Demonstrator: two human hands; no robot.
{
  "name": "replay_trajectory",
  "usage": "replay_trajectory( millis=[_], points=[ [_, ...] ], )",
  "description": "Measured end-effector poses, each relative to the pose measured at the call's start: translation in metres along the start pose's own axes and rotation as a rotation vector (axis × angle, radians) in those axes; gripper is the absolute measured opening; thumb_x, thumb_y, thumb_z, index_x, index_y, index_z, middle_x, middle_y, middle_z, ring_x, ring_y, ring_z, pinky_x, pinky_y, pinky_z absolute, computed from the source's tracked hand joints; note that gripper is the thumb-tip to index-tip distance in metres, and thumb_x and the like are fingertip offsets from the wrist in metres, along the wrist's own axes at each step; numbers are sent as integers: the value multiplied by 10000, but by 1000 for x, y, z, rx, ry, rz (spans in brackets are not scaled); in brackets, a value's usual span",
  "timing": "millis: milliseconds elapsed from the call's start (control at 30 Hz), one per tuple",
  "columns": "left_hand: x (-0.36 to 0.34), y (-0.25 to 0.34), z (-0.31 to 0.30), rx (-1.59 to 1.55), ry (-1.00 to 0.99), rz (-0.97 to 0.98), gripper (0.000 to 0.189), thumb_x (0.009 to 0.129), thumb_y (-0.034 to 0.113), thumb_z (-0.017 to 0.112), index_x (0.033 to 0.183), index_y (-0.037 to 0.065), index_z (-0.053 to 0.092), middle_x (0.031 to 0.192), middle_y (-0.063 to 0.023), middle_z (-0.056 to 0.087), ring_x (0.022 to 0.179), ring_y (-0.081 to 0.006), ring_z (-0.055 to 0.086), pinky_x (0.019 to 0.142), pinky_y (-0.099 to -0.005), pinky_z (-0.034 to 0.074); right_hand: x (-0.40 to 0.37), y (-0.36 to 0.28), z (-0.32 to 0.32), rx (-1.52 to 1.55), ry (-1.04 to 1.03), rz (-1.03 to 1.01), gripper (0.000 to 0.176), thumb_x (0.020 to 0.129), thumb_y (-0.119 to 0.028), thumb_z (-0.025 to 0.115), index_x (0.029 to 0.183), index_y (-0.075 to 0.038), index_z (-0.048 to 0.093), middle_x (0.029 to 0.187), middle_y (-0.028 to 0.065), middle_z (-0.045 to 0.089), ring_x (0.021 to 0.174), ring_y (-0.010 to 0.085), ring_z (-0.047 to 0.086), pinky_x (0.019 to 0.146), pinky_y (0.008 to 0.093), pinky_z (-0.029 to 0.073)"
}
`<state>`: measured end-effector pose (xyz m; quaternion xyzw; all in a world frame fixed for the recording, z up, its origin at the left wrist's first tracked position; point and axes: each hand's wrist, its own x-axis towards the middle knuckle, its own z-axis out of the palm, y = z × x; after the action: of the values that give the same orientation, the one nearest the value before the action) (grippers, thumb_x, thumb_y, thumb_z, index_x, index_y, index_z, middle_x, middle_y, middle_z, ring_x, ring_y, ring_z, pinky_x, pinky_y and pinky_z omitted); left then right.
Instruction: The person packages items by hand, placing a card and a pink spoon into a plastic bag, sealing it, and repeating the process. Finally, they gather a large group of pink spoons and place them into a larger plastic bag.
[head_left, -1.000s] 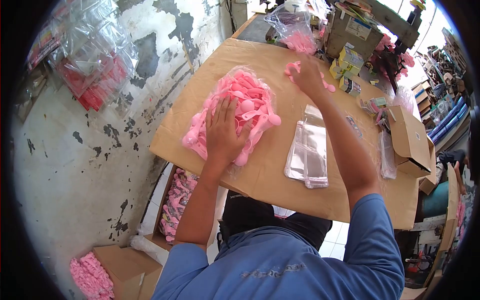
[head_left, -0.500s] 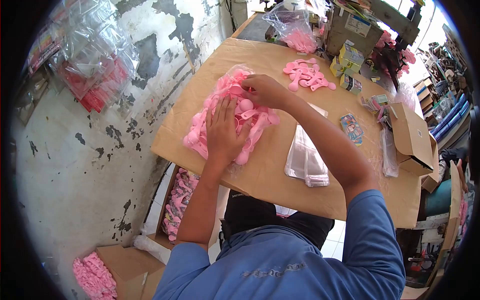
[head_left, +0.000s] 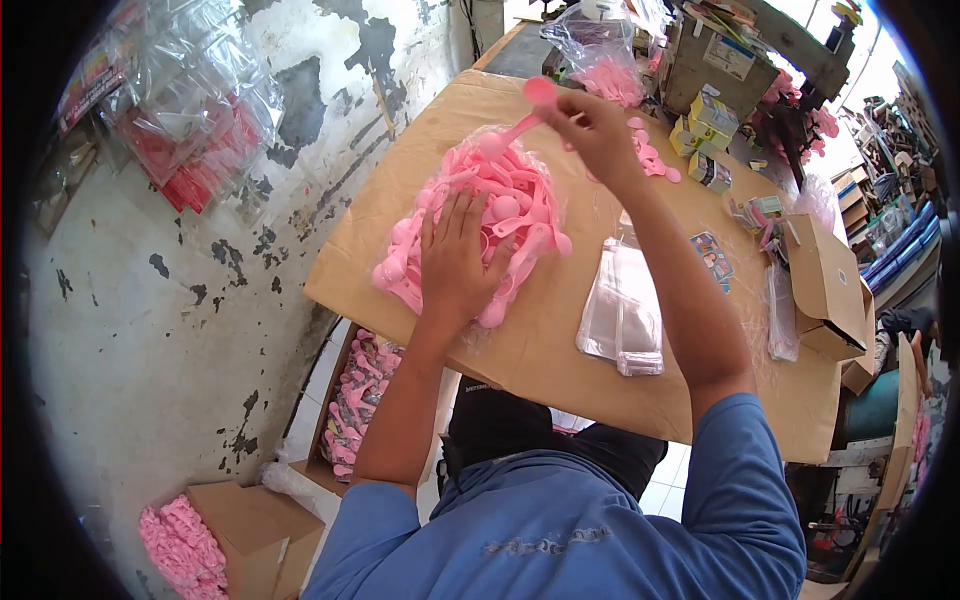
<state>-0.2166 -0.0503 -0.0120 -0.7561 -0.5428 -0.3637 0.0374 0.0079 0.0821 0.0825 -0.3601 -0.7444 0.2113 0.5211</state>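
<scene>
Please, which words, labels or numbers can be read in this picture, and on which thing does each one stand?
None can be read.
Print on the blue shirt: blurred.
Labels on the yellow boxes: too small.
White label on the brown box: too small.
On the card pack: a picture, words too small.
On the spoon in the right hand: no text seen.

A worker wears a blue short-sleeved shirt (head_left: 600, 480) with faint dark lettering (head_left: 545, 545) across its chest. The shirt's sleeves end above the elbows, leaving both forearms bare down to the left hand (head_left: 455, 262) and right hand (head_left: 598, 130). Just beyond the shirt's front, a black garment (head_left: 500, 415) with small pale print covers the lap.
</scene>
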Motion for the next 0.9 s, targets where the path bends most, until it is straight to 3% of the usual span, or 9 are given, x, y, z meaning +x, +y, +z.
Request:
replay_trajectory(
  millis=[67,233,333,400,467,600,667,767,900],
  points=[
    [1,0,1,-3,5,5,689,987,470,612,1500,24,497,1574,-199,480,1513,-343,385,1271,-541,180,1,-5,-18,68,80,165,303,966,-286,764,935,15,759,753,17,670,603,100,551,579,282,442],
    [1,0,0,12,23,16,705,981,480,633,1506,31,490,1575,-188,485,1503,-346,398,1264,-537,198,2,68,-60,-36,365,270,344,938,-311,784,929,26,714,701,13,610,611,86,514,574,305,440],
    [0,0,2,29,23,19,710,981,479,639,1512,34,485,1575,-189,486,1500,-349,401,1263,-533,202,-6,105,-78,-262,357,255,278,931,-258,763,974,13,718,785,77,676,677,142,605,632,329,495],
    [0,0,2,32,18,14,708,982,475,638,1515,35,482,1578,-187,484,1501,-347,400,1264,-534,199,-21,137,-65,-819,434,128,256,923,-216,740,1037,11,713,903,133,710,786,202,666,709,347,534],
    [1,1,2,26,18,13,707,983,472,637,1519,37,479,1578,-185,483,1500,-348,402,1264,-537,197,-28,140,-59,-903,400,43,269,912,-186,728,1099,6,704,1009,170,726,893,261,699,788,371,559],
    [-1,1,2,28,23,12,704,984,463,638,1523,41,476,1575,-185,484,1497,-350,406,1262,-542,194,-25,69,-9,-180,-6,82,301,905,-156,725,1166,-8,696,1115,183,713,1014,338,691,915,424,562],
    [1,2,2,30,13,6,701,982,453,641,1527,45,474,1574,-185,485,1495,-352,408,1261,-546,193,-19,39,13,-183,-138,-140,277,914,-153,717,1171,-49,712,1113,173,707,983,353,688,913,435,563],
    [0,0,3,22,17,28,694,981,441,641,1527,48,474,1574,-186,486,1495,-353,408,1260,-549,190,-13,35,39,-454,-232,-376,324,884,-158,775,1198,-115,709,1150,134,690,1015,318,683,871,408,570],
    [1,0,4,23,-11,12,724,988,472,615,1551,46,455,1590,-184,467,1514,-341,381,1271,-543,166,-8,37,65,-682,-230,-448,188,874,-169,706,1060,-139,713,1032,134,655,973,331,671,802,439,577]
  ],
)
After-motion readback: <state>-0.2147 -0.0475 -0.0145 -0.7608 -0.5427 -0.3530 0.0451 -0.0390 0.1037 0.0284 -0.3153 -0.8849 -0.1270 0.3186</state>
